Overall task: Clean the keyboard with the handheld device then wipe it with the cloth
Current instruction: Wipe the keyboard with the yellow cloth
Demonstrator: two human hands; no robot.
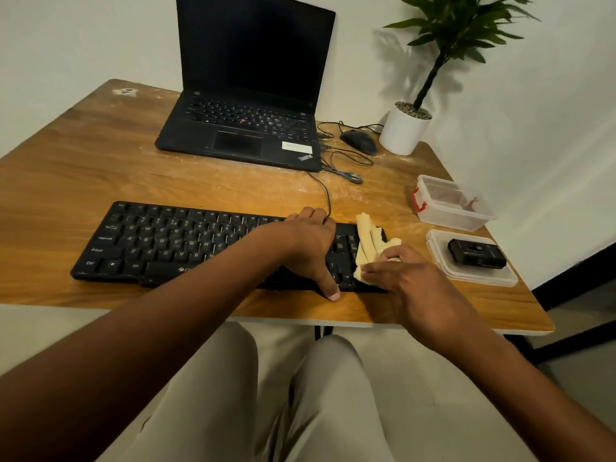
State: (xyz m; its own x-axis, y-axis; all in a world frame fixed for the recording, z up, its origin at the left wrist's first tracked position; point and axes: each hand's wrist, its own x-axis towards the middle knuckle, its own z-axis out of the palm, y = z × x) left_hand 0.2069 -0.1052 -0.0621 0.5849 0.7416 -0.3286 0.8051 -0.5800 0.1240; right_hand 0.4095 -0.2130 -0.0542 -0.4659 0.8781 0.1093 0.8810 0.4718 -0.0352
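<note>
A black keyboard (160, 241) lies across the wooden table's front. My left hand (310, 245) presses down on its right part, fingers over the far edge and thumb at the near edge. A pale yellow cloth (366, 241) covers the keyboard's right end. My right hand (403, 278) grips the cloth's near side and holds it on the keys. The black handheld device (476, 253) rests on a clear plastic lid (443, 265) to the right, apart from both hands.
An open black laptop (246, 95) stands at the back of the table (100, 168). Beside it are a black mouse (358, 141), loose cables (343, 168) and a potted plant (405, 128). A clear box with a red clasp (446, 208) sits at the right edge.
</note>
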